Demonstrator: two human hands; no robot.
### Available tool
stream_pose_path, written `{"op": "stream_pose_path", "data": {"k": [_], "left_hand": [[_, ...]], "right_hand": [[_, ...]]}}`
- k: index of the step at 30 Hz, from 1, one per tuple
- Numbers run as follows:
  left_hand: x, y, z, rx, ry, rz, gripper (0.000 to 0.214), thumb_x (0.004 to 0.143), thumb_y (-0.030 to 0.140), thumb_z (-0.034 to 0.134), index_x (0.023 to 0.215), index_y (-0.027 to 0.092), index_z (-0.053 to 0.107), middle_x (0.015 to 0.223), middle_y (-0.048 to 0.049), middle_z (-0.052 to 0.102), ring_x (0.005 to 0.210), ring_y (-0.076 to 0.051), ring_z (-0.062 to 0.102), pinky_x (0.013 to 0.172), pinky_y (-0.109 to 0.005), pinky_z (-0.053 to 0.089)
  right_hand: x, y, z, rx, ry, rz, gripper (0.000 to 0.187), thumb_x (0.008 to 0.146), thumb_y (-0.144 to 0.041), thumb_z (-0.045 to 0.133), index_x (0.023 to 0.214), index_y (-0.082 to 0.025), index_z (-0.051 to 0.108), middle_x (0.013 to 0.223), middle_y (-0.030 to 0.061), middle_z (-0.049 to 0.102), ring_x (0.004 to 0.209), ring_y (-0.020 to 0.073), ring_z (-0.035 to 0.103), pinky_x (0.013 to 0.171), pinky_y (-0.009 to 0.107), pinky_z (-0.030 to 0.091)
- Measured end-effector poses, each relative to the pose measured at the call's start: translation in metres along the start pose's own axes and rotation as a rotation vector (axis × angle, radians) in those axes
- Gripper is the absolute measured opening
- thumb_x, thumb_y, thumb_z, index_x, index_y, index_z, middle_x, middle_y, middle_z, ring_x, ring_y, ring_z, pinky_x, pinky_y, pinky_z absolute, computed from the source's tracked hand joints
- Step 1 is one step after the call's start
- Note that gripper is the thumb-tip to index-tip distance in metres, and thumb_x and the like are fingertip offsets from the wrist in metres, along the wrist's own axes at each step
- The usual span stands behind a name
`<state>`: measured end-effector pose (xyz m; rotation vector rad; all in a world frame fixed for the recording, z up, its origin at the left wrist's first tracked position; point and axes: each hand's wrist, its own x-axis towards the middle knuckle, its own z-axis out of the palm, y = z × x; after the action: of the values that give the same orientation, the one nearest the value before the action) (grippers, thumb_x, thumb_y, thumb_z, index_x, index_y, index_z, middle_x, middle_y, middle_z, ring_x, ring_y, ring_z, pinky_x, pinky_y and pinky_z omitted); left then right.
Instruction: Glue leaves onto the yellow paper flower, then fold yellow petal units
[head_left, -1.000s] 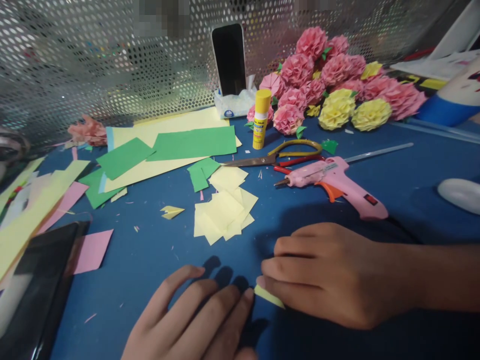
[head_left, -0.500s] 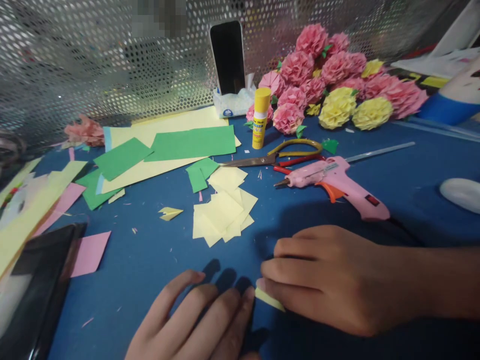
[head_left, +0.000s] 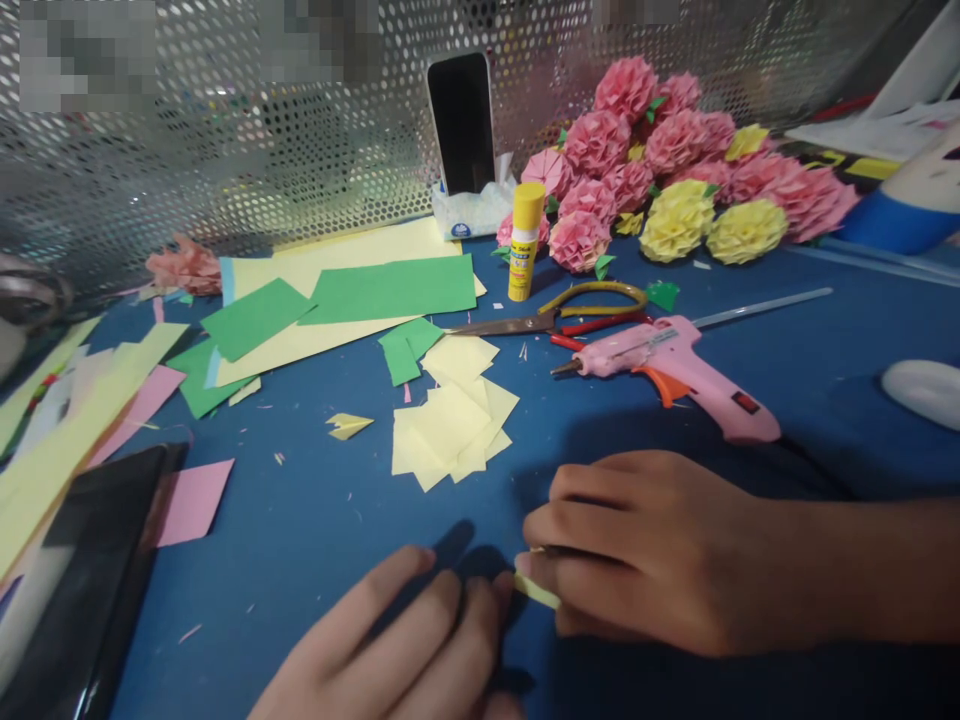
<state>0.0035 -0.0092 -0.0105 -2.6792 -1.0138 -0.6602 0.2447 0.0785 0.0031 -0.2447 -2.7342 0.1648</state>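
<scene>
Low in the head view, a small folded strip of pale yellow paper lies on the blue tabletop, mostly covered by fingers. My right hand is closed over it from the right, its fingertips gripping the paper. From the left, my left hand reaches in with fingers bent and somewhat apart; its index fingertip touches or nearly touches the strip's left end. The left thumb is mostly out of sight. Just beyond the hands sits a loose stack of pale yellow paper squares, with a small folded yellow piece left of it.
A pink glue gun, scissors and a glue stick lie or stand beyond my right hand. Paper flowers are heaped behind. Green sheets are at the back, a black case at left, a phone upright on a tissue pack.
My right fingers have shifted slightly on the yellow strip, and less of it shows. The left fingers have curled more and moved a little right. The whole view has shifted slightly.
</scene>
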Motion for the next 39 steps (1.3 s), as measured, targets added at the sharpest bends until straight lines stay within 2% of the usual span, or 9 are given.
{"op": "stream_pose_path", "data": {"k": [6,10,14,19,23,27,31,34,39], "left_hand": [[-0.005,0.0,-0.003,0.01,-0.018,0.037,0.036,0.108,0.026,0.039,0.108,0.016,0.074,0.093,0.0037,0.075,0.088,-0.014,0.063,0.113,-0.036,0.034],[-0.004,0.001,0.001,-0.001,-0.024,0.047,0.036,0.108,0.027,0.039,0.109,0.02,0.074,0.094,0.0055,0.075,0.09,-0.014,0.061,0.118,-0.034,0.028],[-0.003,0.001,0.006,-0.018,-0.011,0.022,0.036,0.108,0.033,0.04,0.111,0.021,0.074,0.099,0.0047,0.075,0.092,-0.014,0.061,0.116,-0.033,0.029],[0.002,0.002,0.001,-0.025,-0.045,-0.006,0.032,0.107,0.032,0.043,0.115,0.021,0.072,0.103,0.0038,0.074,0.093,-0.013,0.061,0.113,-0.031,0.032],[0.003,0.002,0.0,-0.038,-0.081,-0.023,0.034,0.107,0.033,0.041,0.12,0.021,0.07,0.107,0.0019,0.073,0.097,-0.015,0.061,0.113,-0.032,0.031],[0.0,-0.001,0.002,-0.062,-0.068,-0.019,0.034,0.107,0.033,0.041,0.118,0.02,0.071,0.105,0.0019,0.073,0.096,-0.015,0.06,0.114,-0.031,0.03],[-0.001,-0.002,0.004,-0.088,-0.039,-0.028,0.036,0.107,0.035,0.04,0.115,0.017,0.071,0.105,0.0002,0.073,0.095,-0.015,0.06,0.112,-0.031,0.031],[0.001,-0.003,0.007,-0.11,-0.011,-0.05,0.04,0.108,0.036,0.038,0.118,0.015,0.07,0.106,-0.0018,0.072,0.096,-0.016,0.06,0.109,-0.03,0.033],[0.004,-0.001,0.01,-0.132,-0.004,-0.072,0.044,0.108,0.041,0.035,0.119,0.015,0.069,0.104,-0.0028,0.07,0.097,-0.019,0.058,0.107,-0.031,0.033]], "right_hand": [[-0.003,0.0,0.005,-0.008,0.04,0.005,0.019,0.102,-0.025,0.052,0.102,-0.016,0.069,0.095,0.003,0.069,0.084,0.0152,0.059,0.071,0.028,0.046],[-0.004,0.002,0.007,0.041,0.083,0.017,0.017,0.102,-0.022,0.052,0.104,-0.015,0.067,0.09,0.0022,0.067,0.08,0.0141,0.057,0.073,0.027,0.046],[-0.006,0.004,0.008,0.161,0.062,0.07,0.017,0.103,-0.021,0.049,0.105,-0.015,0.065,0.09,0.0026,0.066,0.081,0.0144,0.055,0.075,0.028,0.045],[-0.008,0.005,0.006,0.214,0.039,0.068,0.016,0.102,-0.019,0.051,0.094,-0.015,0.064,0.087,0.0025,0.064,0.078,0.0135,0.052,0.072,0.027,0.041],[-0.006,0.008,0.0,0.099,0.051,0.012,0.022,0.101,-0.017,0.053,0.083,-0.017,0.065,0.085,0.0009,0.065,0.076,0.0138,0.049,0.067,0.028,0.038],[-0.001,0.012,-0.007,0.016,-0.017,-0.09,0.024,0.103,-0.018,0.049,0.087,-0.018,0.067,0.083,-0.0002,0.063,0.074,0.0145,0.047,0.065,0.03,0.037],[0.001,0.008,-0.013,0.007,-0.097,-0.106,0.027,0.104,-0.028,0.05,0.086,-0.015,0.067,0.077,0.0006,0.058,0.075,0.0165,0.048,0.061,0.033,0.035],[-0.001,0.0,-0.015,0.016,-0.138,-0.089,0.029,0.101,-0.018,0.049,0.077,-0.016,0.065,0.073,0.0007,0.055,0.071,0.017,0.046,0.056,0.034,0.031],[-0.004,-0.008,-0.018,0.016,-0.136,-0.089,0.032,0.097,-0.01,0.042,0.08,-0.014,0.069,0.074,0.0029,0.058,0.07,0.0179,0.047,0.056,0.035,0.033]]}}
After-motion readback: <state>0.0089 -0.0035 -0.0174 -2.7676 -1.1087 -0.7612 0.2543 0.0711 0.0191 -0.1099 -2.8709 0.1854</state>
